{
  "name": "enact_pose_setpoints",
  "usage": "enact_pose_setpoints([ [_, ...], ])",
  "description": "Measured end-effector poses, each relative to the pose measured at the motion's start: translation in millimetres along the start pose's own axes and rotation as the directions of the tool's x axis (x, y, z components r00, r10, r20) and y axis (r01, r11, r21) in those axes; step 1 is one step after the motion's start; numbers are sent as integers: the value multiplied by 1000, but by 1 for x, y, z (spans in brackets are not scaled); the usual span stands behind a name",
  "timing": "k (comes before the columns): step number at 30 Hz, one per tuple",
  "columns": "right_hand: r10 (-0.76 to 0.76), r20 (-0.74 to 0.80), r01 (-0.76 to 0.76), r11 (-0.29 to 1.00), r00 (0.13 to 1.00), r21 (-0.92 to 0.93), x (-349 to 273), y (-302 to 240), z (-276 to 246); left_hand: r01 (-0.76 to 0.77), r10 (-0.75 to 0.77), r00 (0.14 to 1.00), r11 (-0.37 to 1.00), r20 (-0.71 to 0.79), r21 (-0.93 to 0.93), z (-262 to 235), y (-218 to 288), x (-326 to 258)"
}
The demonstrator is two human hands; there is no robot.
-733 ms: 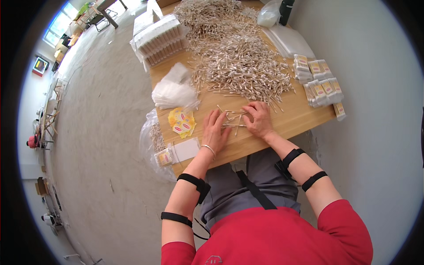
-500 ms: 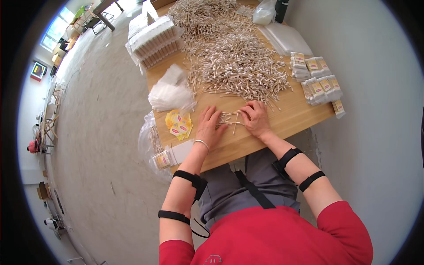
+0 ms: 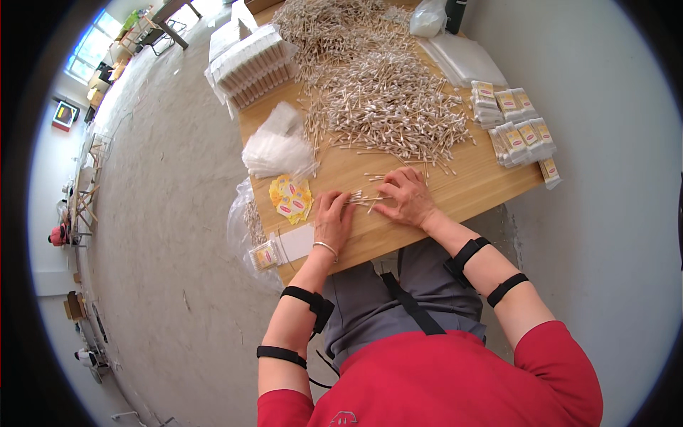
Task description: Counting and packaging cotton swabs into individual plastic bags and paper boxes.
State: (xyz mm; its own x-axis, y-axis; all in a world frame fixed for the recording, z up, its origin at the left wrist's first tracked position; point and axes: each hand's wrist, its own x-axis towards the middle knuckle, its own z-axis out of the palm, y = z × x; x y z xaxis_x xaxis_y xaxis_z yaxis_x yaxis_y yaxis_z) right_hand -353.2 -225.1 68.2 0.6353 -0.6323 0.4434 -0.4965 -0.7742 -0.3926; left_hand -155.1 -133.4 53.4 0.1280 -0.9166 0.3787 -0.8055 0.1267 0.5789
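A few loose cotton swabs (image 3: 366, 200) lie between my two hands near the front of the wooden table. My left hand (image 3: 334, 219) is closed, its fingertips around the ends of some of these swabs. My right hand (image 3: 410, 199) has thumb and fingers apart in a C shape beside the swabs' other ends; its palm side is hidden. Beyond both hands spreads a big heap of cotton swabs (image 3: 391, 107). Left of my left hand are yellow printed cards (image 3: 290, 198), a white card strip (image 3: 296, 243) and a filled swab packet (image 3: 264, 255).
Clear plastic bags (image 3: 277, 146) lie at the table's left side, before stacked packs of swabs (image 3: 255, 64). Filled small packets (image 3: 523, 141) sit along the right edge near the wall. Flat plastic sheets (image 3: 466, 60), a white bag (image 3: 428, 18) and a dark bottle (image 3: 455, 14) are farther back.
My right hand has opened its thumb away from its fingers. My left hand has drawn its fingers in around swab ends. The swabs between them now lie closer together.
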Motion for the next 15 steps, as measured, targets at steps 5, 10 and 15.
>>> enact_pose_setpoints([
  [5, 16, -9, -16, 999, 1000, 30, -1, 3, -1, 45, -53, 991, 997, -122, -68, 1, 1, 1],
  [10, -19, -2, 19, 998, 1000, 60, -2, 5, 0, 58, -65, 981, 997, -183, -41, 2, 0, -1],
  [15, -19, -100, 21, 1000, 995, 15, 0, -1, 2, 55, -60, 981, 998, -183, -37, 1, 1, -1],
])
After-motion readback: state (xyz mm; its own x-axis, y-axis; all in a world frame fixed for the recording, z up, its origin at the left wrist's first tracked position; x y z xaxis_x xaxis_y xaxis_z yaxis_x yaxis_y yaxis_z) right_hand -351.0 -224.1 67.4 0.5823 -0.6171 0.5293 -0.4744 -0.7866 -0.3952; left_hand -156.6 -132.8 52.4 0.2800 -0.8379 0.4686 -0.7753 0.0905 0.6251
